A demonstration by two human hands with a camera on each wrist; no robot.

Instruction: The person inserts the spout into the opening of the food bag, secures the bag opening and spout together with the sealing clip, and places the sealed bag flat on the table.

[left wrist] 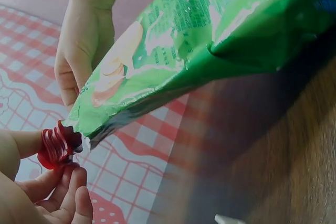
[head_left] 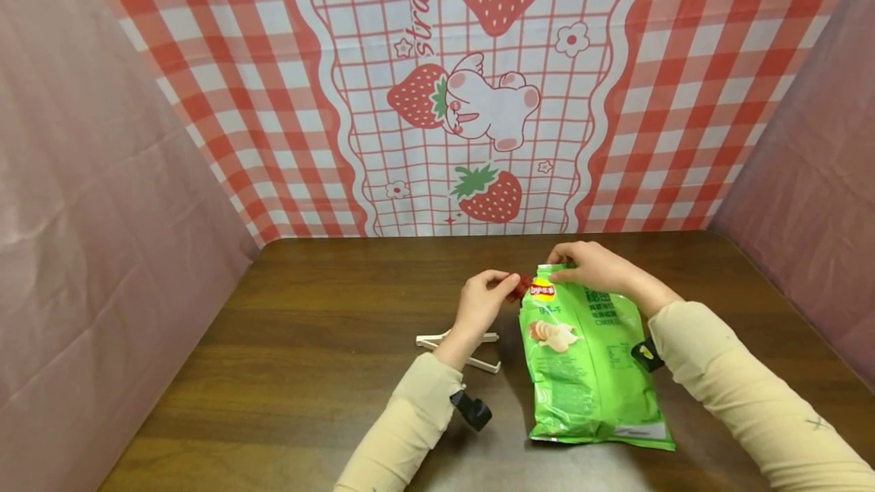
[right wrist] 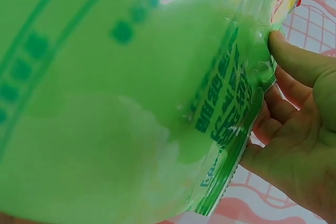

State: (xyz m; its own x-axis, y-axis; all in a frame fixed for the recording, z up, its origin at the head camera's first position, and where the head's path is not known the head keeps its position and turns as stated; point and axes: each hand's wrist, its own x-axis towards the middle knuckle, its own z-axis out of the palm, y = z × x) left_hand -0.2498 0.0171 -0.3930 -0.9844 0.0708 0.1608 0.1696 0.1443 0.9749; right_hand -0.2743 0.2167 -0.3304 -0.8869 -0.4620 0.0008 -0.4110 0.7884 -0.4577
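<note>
A green bag of potato chips (head_left: 581,370), its printed side up, lies on the table, with its top end lifted. At its top left corner my left hand (head_left: 478,306) pinches a glossy red claw clip (left wrist: 55,145) between thumb and fingers. The clip's curved ribs touch the bag's corner; its far side is hidden. My right hand (head_left: 598,272) grips the bag's top edge, the thumb (right wrist: 294,56) on the front and the other fingers behind. Partly covered by my left wrist, a slim white V-shaped plastic piece (head_left: 488,364) rests on the table.
The brown wooden table (head_left: 307,370) meets a red checked strawberry cloth (head_left: 437,173) at its back edge. Pink cloth (head_left: 123,196) hangs along the left side, with more at the right. A black wrist strap piece (head_left: 472,410) juts from the left sleeve.
</note>
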